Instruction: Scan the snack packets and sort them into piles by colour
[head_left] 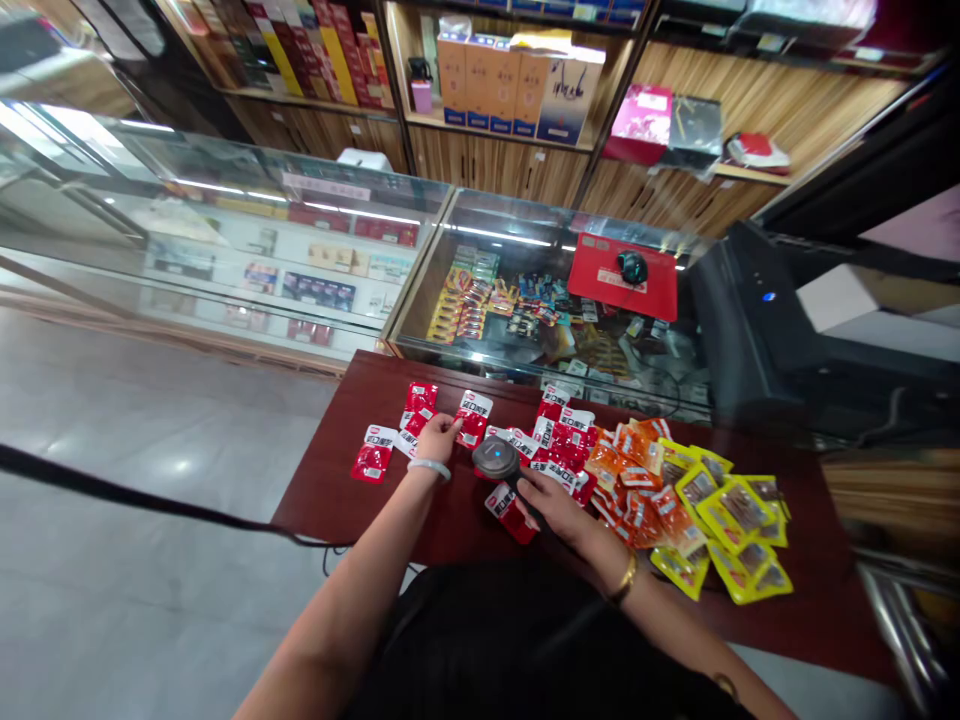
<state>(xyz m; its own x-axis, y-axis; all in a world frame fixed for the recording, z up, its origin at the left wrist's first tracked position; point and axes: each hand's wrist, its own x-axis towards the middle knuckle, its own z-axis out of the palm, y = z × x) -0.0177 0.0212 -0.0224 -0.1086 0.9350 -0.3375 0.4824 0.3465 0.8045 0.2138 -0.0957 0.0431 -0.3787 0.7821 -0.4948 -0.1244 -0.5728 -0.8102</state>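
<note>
My right hand (553, 507) is closed around the handle of a dark barcode scanner (495, 457), whose round head has a small blue light. Under the scanner and by my right fingertips lies a red-and-white snack packet (511, 514). My left hand (437, 438) pinches the left edge of another red-and-white snack packet (474, 418), just beyond the scanner head. More red packets (373, 455) lie left of my left hand, some partly hidden by it. To the right of the scanner is a loose heap of red packets (566, 440).
Orange packets (634, 470) and yellow packets (739, 510) are piled on the right of the brown table (322, 470). Behind stands a glass counter (495, 340) carrying a red mat (607, 265) and a mouse (632, 267). A dark monitor (757, 330) rises at right.
</note>
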